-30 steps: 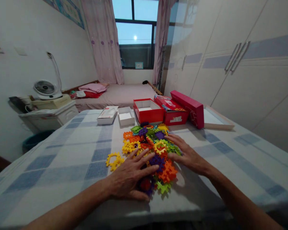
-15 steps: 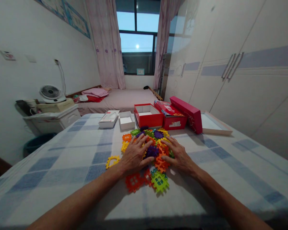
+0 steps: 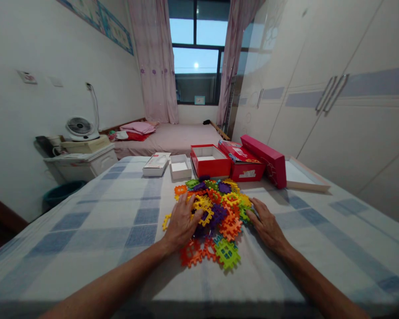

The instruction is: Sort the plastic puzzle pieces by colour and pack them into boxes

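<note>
A heap of plastic gear-edged building pieces in orange, yellow, purple and green lies on the cloth between my hands. My left hand (image 3: 182, 219) rests at the heap's left side, its fingers stretched out beside the yellow pieces (image 3: 203, 208). At the right edge, my right hand (image 3: 266, 221) touches the green pieces (image 3: 245, 212) with its fingers apart. Purple pieces (image 3: 218, 214) and an orange piece (image 3: 231, 227) lie in the middle. Nearer to me are a lime-green square piece (image 3: 227, 254) and a red-orange one (image 3: 190, 253). My left hand partly covers a yellow piece (image 3: 166, 221).
Behind the heap stand a white box (image 3: 156, 164), a small open white box (image 3: 181, 167), an open red box (image 3: 211, 161) and another red box (image 3: 248, 170). A long crimson lid (image 3: 266, 159) leans beside a shallow white tray (image 3: 307, 176). A checked cloth (image 3: 113, 248) covers the table.
My hands have moved apart from over the heap to its two sides, uncovering the yellow and purple pieces in the middle. The view has shifted slightly left.
</note>
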`<state>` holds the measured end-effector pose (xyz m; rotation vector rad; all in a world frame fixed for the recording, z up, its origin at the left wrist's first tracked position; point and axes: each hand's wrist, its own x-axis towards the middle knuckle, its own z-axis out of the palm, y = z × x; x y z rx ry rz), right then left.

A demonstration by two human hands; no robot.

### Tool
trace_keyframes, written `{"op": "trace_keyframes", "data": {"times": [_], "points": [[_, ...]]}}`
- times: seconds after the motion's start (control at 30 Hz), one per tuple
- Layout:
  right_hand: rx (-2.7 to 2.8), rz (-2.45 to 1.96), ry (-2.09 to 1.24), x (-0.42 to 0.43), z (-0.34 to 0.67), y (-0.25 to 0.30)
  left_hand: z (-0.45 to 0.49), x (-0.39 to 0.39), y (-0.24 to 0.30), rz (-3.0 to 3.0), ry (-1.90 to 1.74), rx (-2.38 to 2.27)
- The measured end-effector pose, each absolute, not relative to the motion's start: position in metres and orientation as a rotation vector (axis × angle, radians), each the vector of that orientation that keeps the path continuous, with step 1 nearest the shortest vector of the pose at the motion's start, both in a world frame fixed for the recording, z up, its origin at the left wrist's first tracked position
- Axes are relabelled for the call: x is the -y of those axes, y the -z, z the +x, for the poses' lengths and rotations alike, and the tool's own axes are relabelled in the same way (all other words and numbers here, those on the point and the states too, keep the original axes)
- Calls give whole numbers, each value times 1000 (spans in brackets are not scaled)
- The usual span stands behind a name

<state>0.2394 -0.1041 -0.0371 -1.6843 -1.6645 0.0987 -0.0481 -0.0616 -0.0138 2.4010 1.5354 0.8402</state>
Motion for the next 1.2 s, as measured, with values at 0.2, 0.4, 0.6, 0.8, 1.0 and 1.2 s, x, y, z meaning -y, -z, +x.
{"op": "trace_keyframes", "data": {"times": [0.2, 0.4, 0.6, 0.8, 1.0, 1.2], "points": [[1688, -1696, -81, 107, 239, 37, -69, 71, 11, 2536, -674, -1601], [1730, -1708, -48, 104, 240, 40, -30, 61, 6, 2642, -632, -1441], [1736, -1730, -19, 105, 241, 42, -34, 76, -21, 2765, -632, -1123], [1733, -1750, -23, 103, 239, 41, -36, 103, -5, 2934, -410, -747], [1735, -1751, -15, 105, 239, 38, -7, 86, -13, 2938, -565, -846], [1706, -1778, -42, 106, 237, 36, -97, 7, -4, 2604, -657, -1731]]}}
